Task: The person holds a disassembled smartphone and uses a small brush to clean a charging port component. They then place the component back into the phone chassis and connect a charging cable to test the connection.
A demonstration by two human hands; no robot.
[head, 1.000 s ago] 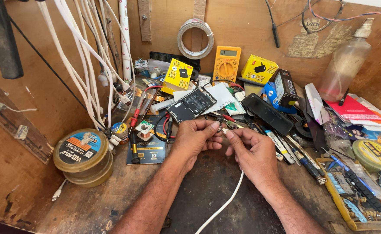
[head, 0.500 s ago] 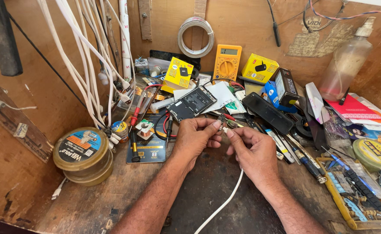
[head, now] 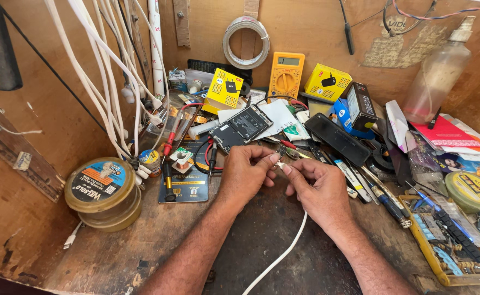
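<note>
Two bare hands meet over a cluttered wooden bench [head: 141, 257], the left hand [head: 246, 173] and right hand [head: 317, 188] both pinching the tip of a white cable [head: 283, 254] between thumb and fingertips. The cable runs from the fingers down between the forearms to the near edge. Just behind the hands lie an opened phone [head: 241, 128], red and black probes [head: 170, 146] and a dark flat case [head: 342, 139], crowding the far side. A yellow multimeter [head: 286, 74] and two yellow boxes [head: 223, 89] stand against the back wall, below a hanging wire coil [head: 245, 42]. To the left sit stacked tins [head: 102, 191] under dangling white cords [head: 106, 82]; to the right, a parts tray [head: 442, 246] and a spray bottle [head: 436, 71]. Bare wood shows only near the front edge, around the arms.
</note>
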